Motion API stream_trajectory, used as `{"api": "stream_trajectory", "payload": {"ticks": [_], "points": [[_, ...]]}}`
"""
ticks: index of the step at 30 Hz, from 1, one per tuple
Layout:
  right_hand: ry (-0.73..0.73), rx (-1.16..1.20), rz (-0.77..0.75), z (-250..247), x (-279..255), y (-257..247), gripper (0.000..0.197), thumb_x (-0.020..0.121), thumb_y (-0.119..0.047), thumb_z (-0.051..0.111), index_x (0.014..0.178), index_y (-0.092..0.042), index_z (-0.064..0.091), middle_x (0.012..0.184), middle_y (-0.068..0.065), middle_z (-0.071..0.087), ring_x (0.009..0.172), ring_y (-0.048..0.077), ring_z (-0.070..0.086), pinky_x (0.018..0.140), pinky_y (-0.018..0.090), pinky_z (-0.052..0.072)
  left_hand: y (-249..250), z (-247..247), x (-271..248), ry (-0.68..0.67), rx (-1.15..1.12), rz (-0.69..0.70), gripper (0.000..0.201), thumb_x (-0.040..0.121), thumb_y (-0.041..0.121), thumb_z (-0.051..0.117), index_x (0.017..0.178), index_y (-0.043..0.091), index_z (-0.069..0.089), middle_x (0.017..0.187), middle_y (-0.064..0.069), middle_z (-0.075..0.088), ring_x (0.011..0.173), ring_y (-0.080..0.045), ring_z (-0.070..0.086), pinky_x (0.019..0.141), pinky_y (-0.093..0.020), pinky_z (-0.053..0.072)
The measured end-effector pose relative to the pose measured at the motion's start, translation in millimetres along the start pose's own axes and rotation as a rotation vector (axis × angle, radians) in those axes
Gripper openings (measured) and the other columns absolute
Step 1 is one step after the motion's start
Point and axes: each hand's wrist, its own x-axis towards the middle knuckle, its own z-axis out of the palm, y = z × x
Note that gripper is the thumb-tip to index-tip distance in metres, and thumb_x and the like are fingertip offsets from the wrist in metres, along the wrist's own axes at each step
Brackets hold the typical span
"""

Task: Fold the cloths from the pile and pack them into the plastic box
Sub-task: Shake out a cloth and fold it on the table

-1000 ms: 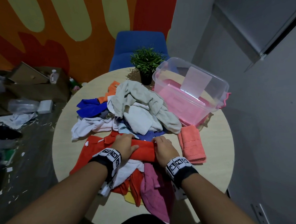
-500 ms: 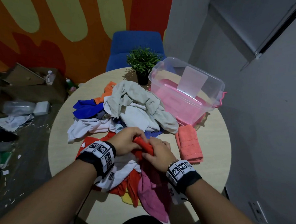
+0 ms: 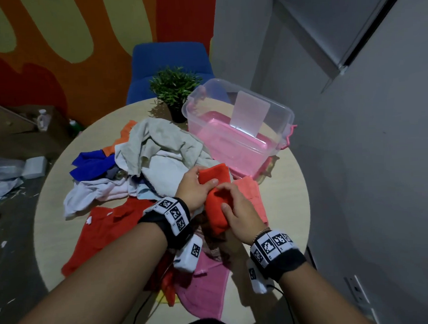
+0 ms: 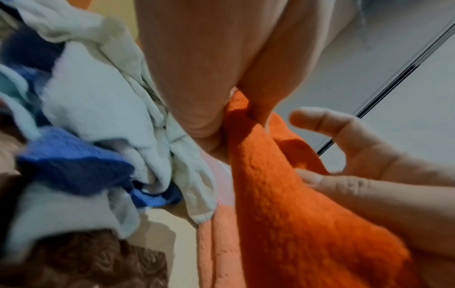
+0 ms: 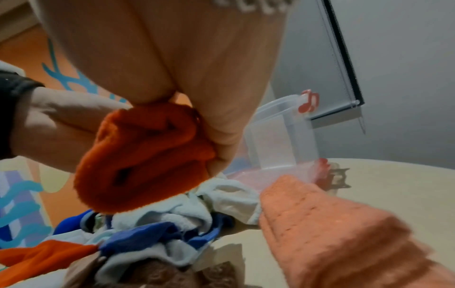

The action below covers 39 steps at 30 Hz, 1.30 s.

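Left hand [image 3: 193,187] and right hand [image 3: 237,207] both grip the folded orange cloth [image 3: 216,196] above the pile [image 3: 156,160]. The plastic box [image 3: 238,133] appears empty (one salmon cloth [image 3: 252,194] lies folded beside it); most cloths remain unfolded.

Your pile of cloths [image 3: 143,165] lies on the table [image 3: 289,195] left of the plastic box [image 3: 240,125], the potted plant [image 3: 174,92] behind both.

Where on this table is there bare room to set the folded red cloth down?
Bare tabletop lies right of the folded salmon cloth, out to the edge. Another strip runs along the left edge beside the flat red cloth. The middle is crowded with the pile; the plastic box fills the far right.
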Motion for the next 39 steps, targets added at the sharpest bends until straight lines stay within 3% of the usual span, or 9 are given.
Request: {"api": "stream_trajectory", "payload": {"ticks": [3,9,14,18,21,24,30,35,39], "points": [[0.014,-0.05,0.105,-28,-3,26,0.065,0.086,0.007,0.048,0.141,-0.027,0.041,0.139,-0.003,0.047,0.126,0.017,0.049,0.111,0.029,0.036,-11,32,11,-0.056,0.059,-0.021,0.046,0.076,0.032,0.081,0.112,0.033,0.051,0.108,-0.011,0.07,0.096,-0.029,0.071,0.086,-0.054,0.058],[0.154,-0.172,0.391,-92,1,91,0.08,0.084,0.01,0.046,0.155,-0.021,0.026,0.151,0.009,0.041,0.136,0.025,0.042,0.114,0.031,0.031,-35,85,12,-0.192,0.526,0.077,0.032,0.093,0.014,0.065,0.124,0.02,0.056,0.121,0.0,0.064,0.098,-0.013,0.062,0.086,-0.029,0.05],[0.177,-0.211,0.556,-105,-2,129,0.075,0.087,0.009,0.043,0.154,-0.025,0.03,0.148,0.011,0.047,0.131,0.031,0.048,0.112,0.037,0.037,-64,115,14,-0.148,0.668,-0.174,0.065,0.093,0.028,0.063,0.147,0.01,0.032,0.136,-0.013,0.057,0.122,-0.03,0.057,0.102,-0.04,0.047],[0.129,-0.175,0.578,-97,0,142,0.074,0.089,0.008,0.042,0.153,-0.028,0.03,0.146,0.013,0.049,0.127,0.033,0.051,0.109,0.038,0.04,-73,131,20,-0.009,0.677,-0.296,0.057,0.093,0.024,0.064,0.14,0.004,0.037,0.129,-0.016,0.058,0.118,-0.035,0.058,0.094,-0.037,0.046],[0.123,-0.103,0.602,-99,2,146,0.073,0.092,0.007,0.04,0.152,-0.033,0.029,0.145,0.011,0.05,0.122,0.032,0.054,0.104,0.038,0.044,-70,132,23,0.029,0.614,-0.364,0.018,0.097,0.014,0.052,0.108,0.002,0.061,0.111,-0.019,0.068,0.104,-0.036,0.065,0.082,-0.036,0.048],[0.087,-0.061,0.598,-99,6,149,0.073,0.092,0.006,0.039,0.151,-0.036,0.029,0.145,0.009,0.049,0.122,0.03,0.053,0.103,0.039,0.044,-77,125,24,0.072,0.475,-0.392,0.021,0.089,0.012,0.051,0.083,0.0,0.068,0.083,-0.017,0.069,0.078,-0.031,0.064,0.07,-0.036,0.05],[-0.035,-0.609,0.542,-83,6,163,0.077,0.089,-0.007,0.049,0.154,-0.034,0.019,0.164,0.001,0.002,0.138,0.032,0.027,0.112,0.05,0.031,-86,137,16,-0.018,0.535,-0.324,0.044,0.091,0.026,0.064,0.13,0.011,0.052,0.121,-0.004,0.066,0.109,-0.026,0.063,0.086,-0.027,0.045],[-0.171,-0.652,0.464,-70,3,173,0.076,0.095,-0.017,0.049,0.158,-0.019,0.007,0.166,0.005,-0.002,0.14,0.033,0.028,0.113,0.046,0.033,-78,137,17,-0.042,0.482,-0.312,0.049,0.087,0.018,0.067,0.134,0.01,0.053,0.123,-0.008,0.068,0.11,-0.027,0.065,0.097,-0.036,0.051],[-0.135,-0.579,0.473,-85,8,164,0.07,0.096,-0.015,0.045,0.157,-0.027,0.014,0.166,0.002,0.001,0.142,0.037,0.026,0.112,0.054,0.034,-64,120,9,-0.005,0.563,-0.219,0.043,0.09,0.017,0.063,0.132,0.011,0.056,0.123,-0.007,0.068,0.112,-0.026,0.064,0.097,-0.038,0.051]]}}
